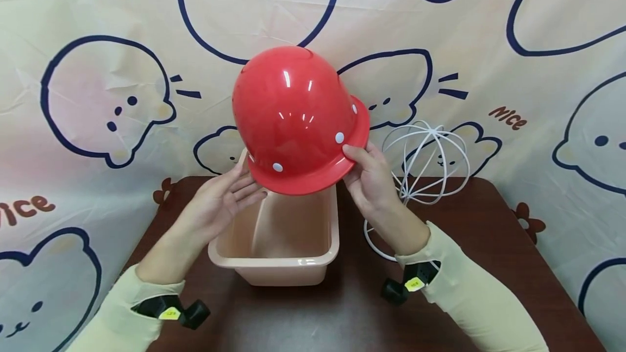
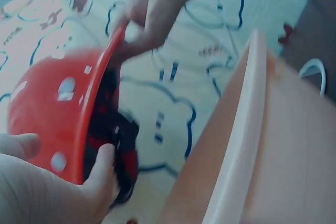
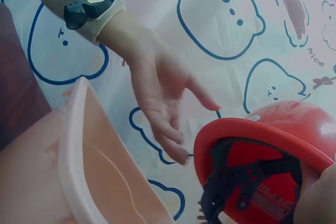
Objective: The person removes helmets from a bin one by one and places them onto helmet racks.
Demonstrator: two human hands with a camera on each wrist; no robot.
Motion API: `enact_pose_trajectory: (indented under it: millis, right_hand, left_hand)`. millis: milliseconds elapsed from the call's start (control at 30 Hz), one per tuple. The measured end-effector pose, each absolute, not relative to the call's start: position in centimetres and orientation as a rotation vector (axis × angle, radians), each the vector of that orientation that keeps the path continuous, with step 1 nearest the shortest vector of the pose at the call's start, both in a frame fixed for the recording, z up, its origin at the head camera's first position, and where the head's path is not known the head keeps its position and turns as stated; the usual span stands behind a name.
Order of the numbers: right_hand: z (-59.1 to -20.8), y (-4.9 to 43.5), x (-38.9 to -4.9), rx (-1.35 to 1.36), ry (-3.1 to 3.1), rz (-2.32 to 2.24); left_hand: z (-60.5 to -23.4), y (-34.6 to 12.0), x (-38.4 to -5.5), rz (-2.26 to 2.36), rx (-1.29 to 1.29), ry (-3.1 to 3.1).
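A red hard hat (image 1: 293,118) with white rivets is held in the air, tilted, over a peach plastic bin (image 1: 274,262). My right hand (image 1: 367,178) pinches the brim on the right side, thumb on top. My left hand (image 1: 225,197) is at the brim's left edge with its fingers straight and palm turned up, fingertips at the rim. In the right wrist view the left hand (image 3: 157,93) is spread open beside the hard hat (image 3: 278,124), whose black inner harness (image 3: 247,177) shows. The left wrist view has the hard hat (image 2: 47,103) between both hands, close to the bin's rim (image 2: 247,119).
The bin stands on a dark brown table (image 1: 489,243). A white wire ball frame (image 1: 430,162) lies on the table behind my right hand. A cream cloth with blue cartoon outlines (image 1: 98,69) hangs behind everything.
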State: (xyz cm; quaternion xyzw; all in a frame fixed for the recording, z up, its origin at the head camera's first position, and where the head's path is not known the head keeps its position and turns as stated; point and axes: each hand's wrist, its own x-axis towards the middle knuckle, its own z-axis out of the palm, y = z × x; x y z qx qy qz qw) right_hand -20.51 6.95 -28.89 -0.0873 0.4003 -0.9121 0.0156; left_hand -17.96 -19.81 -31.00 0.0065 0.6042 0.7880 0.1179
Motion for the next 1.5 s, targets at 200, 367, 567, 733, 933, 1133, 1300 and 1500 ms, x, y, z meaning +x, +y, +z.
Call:
enact_pose_trajectory:
  millis: [200,367,567,733,933,1133,1300,1500]
  right_hand:
    - [-29.6,6.3,-20.2,-0.295,1.181,-2.863]
    - [-29.8,6.1,-20.2,-0.282,1.117,-2.892]
    - [-30.0,5.9,-20.2,-0.283,1.171,-2.839]
    - [-29.8,6.5,-20.0,-0.258,1.433,-2.705]
    - [-29.4,7.4,-19.4,-0.171,1.738,-2.483]
    - [-28.8,8.1,-19.0,-0.156,1.836,-2.397]
    - [-27.7,9.1,-18.5,-0.161,1.879,-2.319]
    - [-26.3,10.6,-17.9,-0.179,1.940,-2.220]
  left_hand:
    - [-31.3,-17.0,-16.9,2.481,0.139,1.586]
    - [-31.0,-15.5,-16.6,2.631,0.131,1.509]
    - [-31.1,-15.4,-17.3,2.705,0.067,1.506]
    - [-30.9,-15.6,-17.3,2.699,0.016,1.604]
    - [-29.8,-15.9,-17.0,2.622,-0.065,1.776]
    - [-28.7,-16.1,-16.7,2.578,-0.048,1.822]
    - [-28.0,-15.8,-16.5,2.547,-0.025,1.849]
    - [-27.3,-15.2,-16.3,2.530,0.035,1.866]
